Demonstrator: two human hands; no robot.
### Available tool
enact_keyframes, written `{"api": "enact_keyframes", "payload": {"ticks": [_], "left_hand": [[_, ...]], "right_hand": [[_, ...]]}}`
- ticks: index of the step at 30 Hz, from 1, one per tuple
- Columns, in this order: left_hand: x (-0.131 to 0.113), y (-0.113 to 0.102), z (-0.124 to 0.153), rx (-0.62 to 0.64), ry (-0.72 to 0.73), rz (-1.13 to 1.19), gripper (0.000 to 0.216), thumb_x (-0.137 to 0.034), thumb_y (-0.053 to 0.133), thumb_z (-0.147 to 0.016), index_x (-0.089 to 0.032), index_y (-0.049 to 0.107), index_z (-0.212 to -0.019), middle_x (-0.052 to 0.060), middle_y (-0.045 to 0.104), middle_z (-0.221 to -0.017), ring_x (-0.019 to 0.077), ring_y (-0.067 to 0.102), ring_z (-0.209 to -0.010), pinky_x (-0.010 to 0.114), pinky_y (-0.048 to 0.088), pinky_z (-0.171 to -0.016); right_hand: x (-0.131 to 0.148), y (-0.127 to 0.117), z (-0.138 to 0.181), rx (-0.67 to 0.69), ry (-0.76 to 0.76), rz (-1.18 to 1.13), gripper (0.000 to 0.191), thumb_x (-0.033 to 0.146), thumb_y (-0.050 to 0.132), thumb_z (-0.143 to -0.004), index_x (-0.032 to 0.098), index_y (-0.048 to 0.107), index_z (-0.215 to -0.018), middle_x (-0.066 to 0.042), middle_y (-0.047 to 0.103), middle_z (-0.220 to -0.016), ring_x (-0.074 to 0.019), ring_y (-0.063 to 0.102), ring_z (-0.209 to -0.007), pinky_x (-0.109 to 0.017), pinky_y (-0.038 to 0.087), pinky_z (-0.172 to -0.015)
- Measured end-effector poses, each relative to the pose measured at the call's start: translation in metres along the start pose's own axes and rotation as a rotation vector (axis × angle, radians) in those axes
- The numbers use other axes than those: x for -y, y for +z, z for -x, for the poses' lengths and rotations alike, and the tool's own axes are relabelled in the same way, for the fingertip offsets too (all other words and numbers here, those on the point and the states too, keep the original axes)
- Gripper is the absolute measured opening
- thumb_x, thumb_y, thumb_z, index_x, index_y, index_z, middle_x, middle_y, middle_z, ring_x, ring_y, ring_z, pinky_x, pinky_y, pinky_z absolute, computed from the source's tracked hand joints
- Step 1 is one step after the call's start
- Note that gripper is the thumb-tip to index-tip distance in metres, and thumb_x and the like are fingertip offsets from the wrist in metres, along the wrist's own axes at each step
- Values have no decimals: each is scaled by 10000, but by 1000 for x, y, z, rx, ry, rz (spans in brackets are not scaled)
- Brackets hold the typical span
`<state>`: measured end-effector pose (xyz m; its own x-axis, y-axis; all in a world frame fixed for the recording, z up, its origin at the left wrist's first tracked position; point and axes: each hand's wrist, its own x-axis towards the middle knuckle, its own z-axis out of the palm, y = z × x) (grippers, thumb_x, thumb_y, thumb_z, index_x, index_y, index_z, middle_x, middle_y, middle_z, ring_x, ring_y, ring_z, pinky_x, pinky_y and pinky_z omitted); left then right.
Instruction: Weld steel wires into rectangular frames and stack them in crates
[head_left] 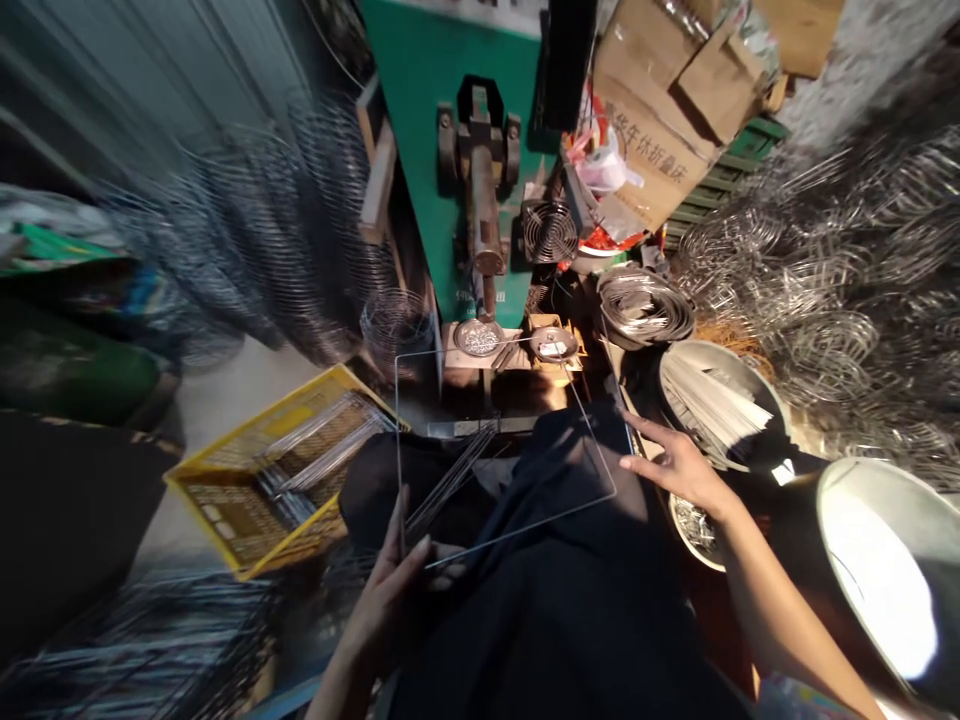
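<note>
My left hand (409, 570) is closed on the near-left corner of a thin rectangular wire frame (521, 530), holding it tilted above my lap. The frame's far side reaches over the machine's small work table. To its right is my right hand (679, 470), with thumb and forefinger stretched out and apart. A thin straight wire (616, 385) runs by those fingertips; whether they touch it I cannot tell. Several loose straight wires (454, 475) lie across my lap beside my left hand. Ahead stands a green machine (412, 130) with a metal arm (486, 220) pointing down.
Two small dishes (480, 338) sit on the work table. A yellow crate (225, 540) with wire pieces stands left. On the right are a bowl of flat strips (776, 400), a large metal pot (832, 580) and coiled wire (645, 310). Wire rings (300, 230) are stacked at the left.
</note>
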<state>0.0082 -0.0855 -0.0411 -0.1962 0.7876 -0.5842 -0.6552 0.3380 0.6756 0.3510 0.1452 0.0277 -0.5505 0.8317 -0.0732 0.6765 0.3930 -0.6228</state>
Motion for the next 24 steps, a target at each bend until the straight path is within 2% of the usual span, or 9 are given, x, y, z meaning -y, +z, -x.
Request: {"api": "enact_keyframes", "payload": {"ticks": [3, 9, 18, 24], "left_hand": [[-2, 4, -7, 21, 19, -49, 1128, -316, 796, -786, -367, -4, -1580, 65, 781, -877, 251, 758, -762, 268, 585, -597], [0, 7, -33, 157, 44, -18, 1170, -303, 755, -832, -335, -165, -1554, 66, 783, -893, 243, 760, -799, 275, 594, -633], [8, 12, -47, 214, 63, 14, 1091, -321, 697, -888, -326, -165, -1555, 70, 783, -865, 240, 759, -759, 269, 577, -609], [21, 8, -48, 232, 68, 21, 989, -307, 626, -934, -328, -136, -1563, 90, 776, -854, 237, 753, -741, 270, 573, -607]], "right_hand": [[-8, 4, 4, -14, 45, 2, 703, 507, 686, -863, 219, 487, -1473, -106, 540, -1440, -305, 681, -1082, -433, 605, -884], [-13, 8, 2, 6, 62, 30, 742, 537, 678, -861, 205, 463, -1489, -100, 551, -1435, -331, 601, -1226, -471, 554, -977], [-12, 14, 1, 14, 37, 80, 737, 585, 640, -868, 215, 476, -1484, -93, 538, -1447, -322, 570, -1269, -462, 458, -1102], [-20, 30, -5, -5, -18, 104, 742, 592, 629, -871, 220, 465, -1492, -89, 540, -1446, -313, 557, -1285, -449, 443, -1118]]}}
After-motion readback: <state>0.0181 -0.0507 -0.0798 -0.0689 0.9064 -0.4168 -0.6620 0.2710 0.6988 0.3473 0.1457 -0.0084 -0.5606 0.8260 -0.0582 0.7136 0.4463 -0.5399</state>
